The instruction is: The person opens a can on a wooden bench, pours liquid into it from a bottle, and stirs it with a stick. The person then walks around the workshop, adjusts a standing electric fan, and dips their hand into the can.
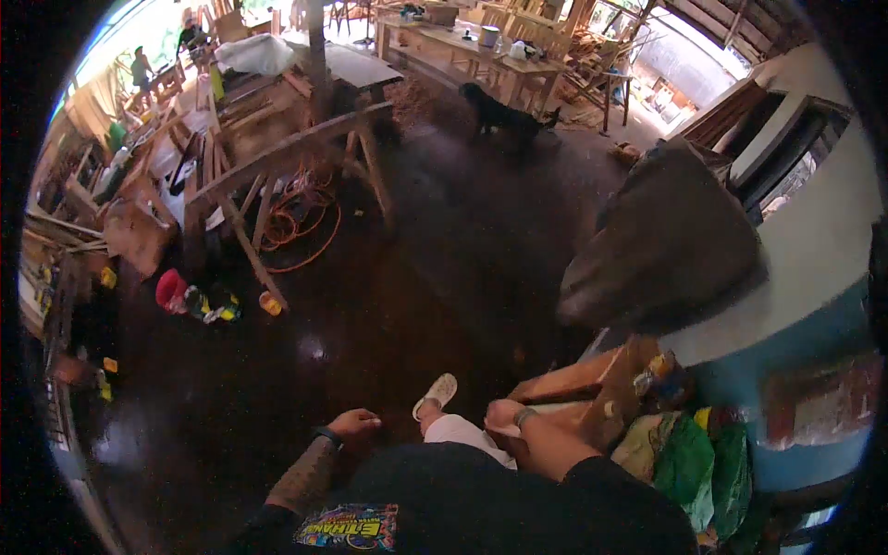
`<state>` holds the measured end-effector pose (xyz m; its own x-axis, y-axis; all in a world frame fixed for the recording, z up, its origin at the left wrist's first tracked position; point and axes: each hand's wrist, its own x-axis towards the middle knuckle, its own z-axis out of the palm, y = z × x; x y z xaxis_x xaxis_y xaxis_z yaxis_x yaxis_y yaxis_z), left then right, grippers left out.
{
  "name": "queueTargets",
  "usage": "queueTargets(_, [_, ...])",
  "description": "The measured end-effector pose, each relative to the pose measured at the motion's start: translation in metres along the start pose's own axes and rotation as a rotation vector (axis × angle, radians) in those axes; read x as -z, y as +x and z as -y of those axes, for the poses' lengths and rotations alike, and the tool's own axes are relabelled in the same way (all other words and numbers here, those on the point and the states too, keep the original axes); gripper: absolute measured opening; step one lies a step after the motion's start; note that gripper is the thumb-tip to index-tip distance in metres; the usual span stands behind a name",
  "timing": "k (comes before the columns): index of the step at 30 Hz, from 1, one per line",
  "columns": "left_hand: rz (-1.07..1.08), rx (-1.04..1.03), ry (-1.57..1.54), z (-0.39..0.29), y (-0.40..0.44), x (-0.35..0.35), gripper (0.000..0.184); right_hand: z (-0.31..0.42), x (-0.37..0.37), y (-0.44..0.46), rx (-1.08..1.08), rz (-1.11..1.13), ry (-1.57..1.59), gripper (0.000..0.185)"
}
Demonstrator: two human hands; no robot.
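My left hand (355, 424) hangs at the lower middle of the head view, a dark band on its wrist. Its fingers are loosely curled and slightly blurred, and I cannot make out whether anything is between them. My right hand (504, 415) is closed beside my light shorts (460, 433), near a wooden box-like piece (592, 384). Whatever it may hold is too small to tell. A light clog (439, 390) shows on one foot between my hands, on the dark floor (370, 333).
A wooden trestle (287, 153) with an orange hose (319, 245) stands ahead left. A dark covered bulk (666, 240) and green sacks (689, 462) line the right wall. A black dog (504, 116) is near the long table (444, 44). People (141, 70) are at back left.
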<state>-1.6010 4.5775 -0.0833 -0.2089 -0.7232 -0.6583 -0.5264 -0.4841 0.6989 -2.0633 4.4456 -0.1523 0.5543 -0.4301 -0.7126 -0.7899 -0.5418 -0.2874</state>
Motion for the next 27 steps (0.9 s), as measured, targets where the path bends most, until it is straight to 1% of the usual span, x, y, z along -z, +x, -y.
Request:
queueTargets(1, [0.038, -0.088, -0.001, -0.026, 0.018, 0.012, 0.047, 0.001, 0.023, -0.008, 0.075, 0.131, -0.149, 0.038])
queueTargets(3, [0.087, -0.080, -0.039, -0.066, 0.044, 0.036, 0.044, -0.021, 0.051, -0.008, 0.045, 0.230, -0.036, 0.035])
queueTargets(4, [0.112, -0.073, -0.060, -0.085, 0.063, 0.051, 0.042, -0.046, 0.050, 0.003, -0.051, 0.199, 0.229, 0.032])
queueTargets(5, [0.035, -0.054, -0.088, -0.095, 0.084, 0.071, 0.041, -0.068, 0.057, 0.018, -0.143, 0.163, 0.493, 0.030])
queueTargets(7, [-0.116, -0.005, -0.149, -0.085, 0.113, 0.116, 0.038, -0.089, 0.090, 0.030, -0.192, 0.024, 0.457, 0.031])
queueTargets(8, [-0.186, 0.068, -0.129, -0.059, 0.130, 0.135, 0.036, -0.094, 0.106, 0.030, -0.215, -0.036, 0.446, 0.032])
queueTargets(9, [-0.256, 0.139, -0.107, -0.038, 0.145, 0.154, 0.035, -0.104, 0.132, 0.035, -0.272, 0.053, 0.481, 0.035])
queueTargets(11, [-0.150, 0.415, 0.227, -0.054, 0.137, 0.192, 0.033, -0.129, 0.181, 0.051, -0.287, 0.082, 0.471, 0.036])
queueTargets(12, [-0.097, 0.486, 0.310, -0.054, 0.137, 0.205, 0.033, -0.139, 0.202, 0.055, -0.299, 0.103, 0.464, 0.036])
queueTargets(13, [-0.053, 0.521, 0.321, -0.044, 0.141, 0.216, 0.033, -0.152, 0.226, 0.061, -0.298, 0.021, 0.481, 0.036])
queueTargets(15, [0.012, 0.583, 0.223, -0.024, 0.156, 0.230, 0.032, -0.178, 0.277, 0.077, -0.293, -0.129, 0.499, 0.037])
queueTargets(18, [0.107, 0.638, 0.075, -0.016, 0.186, 0.239, 0.031, -0.202, 0.362, 0.102, -0.372, -0.163, 0.645, 0.038])
queueTargets(19, [0.135, 0.623, 0.025, -0.025, 0.199, 0.241, 0.031, -0.219, 0.378, 0.116, -0.350, -0.183, 0.640, 0.039])
queueTargets(21, [0.143, 0.479, -0.032, -0.045, 0.228, 0.247, 0.036, -0.248, 0.401, 0.147, -0.306, -0.221, 0.652, 0.040])
queueTargets(22, [0.149, 0.410, -0.047, -0.052, 0.243, 0.266, 0.039, -0.262, 0.413, 0.165, -0.370, -0.144, 0.653, 0.040])
queueTargets(23, [0.163, 0.593, 0.056, -0.053, 0.286, 0.272, 0.045, -0.275, 0.423, 0.180, -0.437, -0.067, 0.657, 0.041])
queueTargets(24, [0.167, 0.396, 0.288, -0.038, 0.325, 0.286, 0.046, -0.284, 0.433, 0.194, -0.507, 0.010, 0.658, 0.042])
queueTargets(25, [0.182, 0.180, 0.499, -0.035, 0.360, 0.308, 0.047, -0.289, 0.439, 0.205, -0.480, 0.014, 0.624, 0.043])
queueTargets(26, [0.150, -0.036, 0.724, -0.038, 0.393, 0.330, 0.049, -0.296, 0.443, 0.212, -0.454, 0.015, 0.583, 0.044])
queueTargets(27, [0.095, 0.067, 0.606, -0.075, 0.413, 0.359, 0.050, -0.304, 0.453, 0.218, -0.432, 0.020, 0.540, 0.046])
